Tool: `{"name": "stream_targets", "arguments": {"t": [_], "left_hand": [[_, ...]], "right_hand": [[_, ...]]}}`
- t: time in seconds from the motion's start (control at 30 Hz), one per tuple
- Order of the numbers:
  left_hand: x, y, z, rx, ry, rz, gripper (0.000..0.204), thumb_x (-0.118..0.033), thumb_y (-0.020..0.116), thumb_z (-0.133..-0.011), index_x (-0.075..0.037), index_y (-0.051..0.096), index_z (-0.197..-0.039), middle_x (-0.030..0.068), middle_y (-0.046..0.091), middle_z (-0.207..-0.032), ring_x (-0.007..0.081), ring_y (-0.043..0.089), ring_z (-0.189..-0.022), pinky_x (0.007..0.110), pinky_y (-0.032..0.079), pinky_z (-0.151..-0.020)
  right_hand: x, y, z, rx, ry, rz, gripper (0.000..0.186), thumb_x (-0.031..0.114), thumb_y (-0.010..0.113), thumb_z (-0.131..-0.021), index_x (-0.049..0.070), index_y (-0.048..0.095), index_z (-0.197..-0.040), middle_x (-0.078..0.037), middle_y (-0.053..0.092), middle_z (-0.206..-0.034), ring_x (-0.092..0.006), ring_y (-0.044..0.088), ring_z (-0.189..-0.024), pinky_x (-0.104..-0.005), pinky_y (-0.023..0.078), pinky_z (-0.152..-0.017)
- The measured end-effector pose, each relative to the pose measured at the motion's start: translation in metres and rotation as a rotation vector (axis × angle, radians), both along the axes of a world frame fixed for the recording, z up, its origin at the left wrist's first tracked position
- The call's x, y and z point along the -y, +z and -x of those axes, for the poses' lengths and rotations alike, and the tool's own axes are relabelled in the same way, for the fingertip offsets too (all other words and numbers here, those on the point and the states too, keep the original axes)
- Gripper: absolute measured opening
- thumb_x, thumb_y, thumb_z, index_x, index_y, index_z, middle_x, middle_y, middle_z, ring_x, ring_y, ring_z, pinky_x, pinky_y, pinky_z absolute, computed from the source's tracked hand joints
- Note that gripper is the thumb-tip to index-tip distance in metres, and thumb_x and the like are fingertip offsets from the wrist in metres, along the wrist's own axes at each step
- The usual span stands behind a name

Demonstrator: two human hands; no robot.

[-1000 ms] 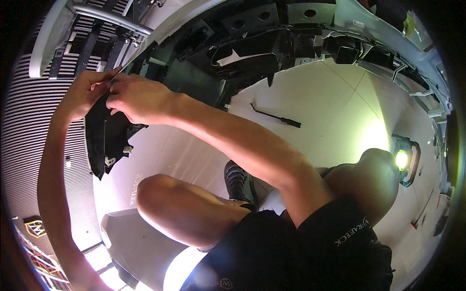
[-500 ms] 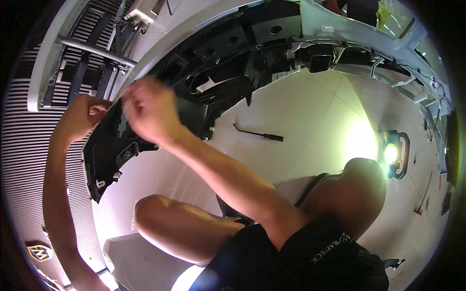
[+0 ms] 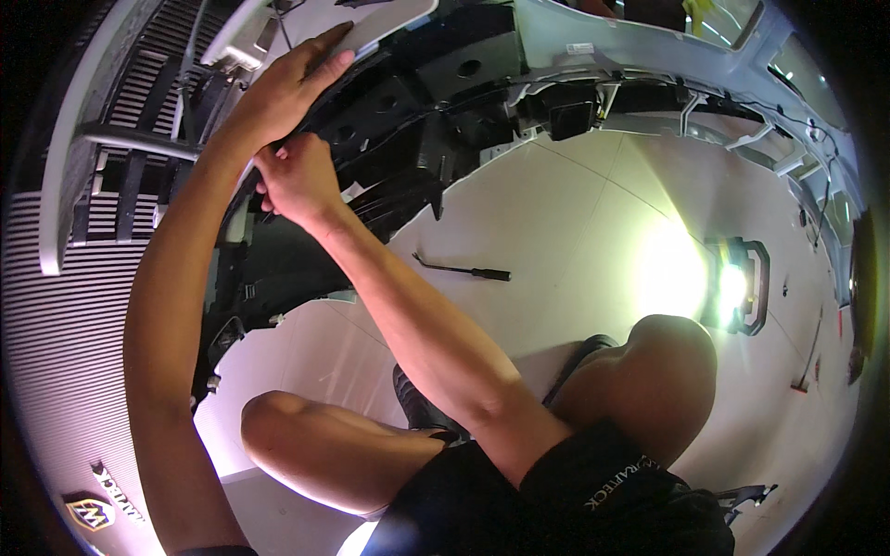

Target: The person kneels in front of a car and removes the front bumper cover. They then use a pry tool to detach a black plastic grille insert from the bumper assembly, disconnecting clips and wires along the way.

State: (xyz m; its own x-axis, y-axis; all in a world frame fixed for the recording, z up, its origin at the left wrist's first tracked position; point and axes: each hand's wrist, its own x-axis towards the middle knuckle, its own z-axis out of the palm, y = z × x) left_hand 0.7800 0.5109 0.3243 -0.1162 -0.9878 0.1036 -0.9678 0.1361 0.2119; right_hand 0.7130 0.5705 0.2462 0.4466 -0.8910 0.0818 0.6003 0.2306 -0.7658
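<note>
A large curved car bumper, with a black inner side and a pale grey outer skin, arches across the upper part of the view. My left hand lies along its far left rim, fingers stretched out and thumb apart. Just below that wrist, my right hand is closed at the bumper's edge, fingers curled inward. What the right fingers hold, if anything, is hidden. My left forearm covers part of the bumper's near left end.
A lit work lamp stands on the floor at right. A pry tool with a black handle lies inside the bumper's curve. At left are a grey metal frame and a striped surface. My bent knees are close below.
Both hands have moved farther along the bumper's left edge. My left hand has gone from curled to stretched out along the rim. The whole view has shifted slightly.
</note>
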Motion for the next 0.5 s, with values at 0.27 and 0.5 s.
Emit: {"name": "stream_targets", "arguments": {"t": [0.27, 0.5], "left_hand": [[0.012, -0.006, -0.016, -0.049, -0.062, -0.028, 0.063, -0.051, 0.054, -0.103, -0.013, 0.048, -0.152, 0.0221, 0.06, -0.139, 0.0301, 0.057, -0.131, 0.037, 0.039, -0.112], [0.004, 0.01, 0.001, -0.035, -0.037, -0.102, 0.056, -0.036, 0.055, -0.105, -0.006, 0.048, -0.151, 0.023, 0.059, -0.142, 0.0326, 0.056, -0.132, 0.04, 0.039, -0.112]], "right_hand": [[-0.004, -0.012, -0.012, -0.179, -0.265, 0.115, 0.037, 0.021, 0.064, -0.088, -0.007, 0.059, -0.063, -0.028, 0.056, -0.06, -0.0391, 0.065, -0.052, -0.0477, 0.045, -0.051], [0.015, -0.002, 0.024, -0.2, 0.089, 0.302, 0.03, 0.021, 0.068, -0.089, -0.006, 0.064, -0.076, -0.025, 0.062, -0.067, -0.0305, 0.069, -0.063, -0.044, 0.046, -0.059]]}}
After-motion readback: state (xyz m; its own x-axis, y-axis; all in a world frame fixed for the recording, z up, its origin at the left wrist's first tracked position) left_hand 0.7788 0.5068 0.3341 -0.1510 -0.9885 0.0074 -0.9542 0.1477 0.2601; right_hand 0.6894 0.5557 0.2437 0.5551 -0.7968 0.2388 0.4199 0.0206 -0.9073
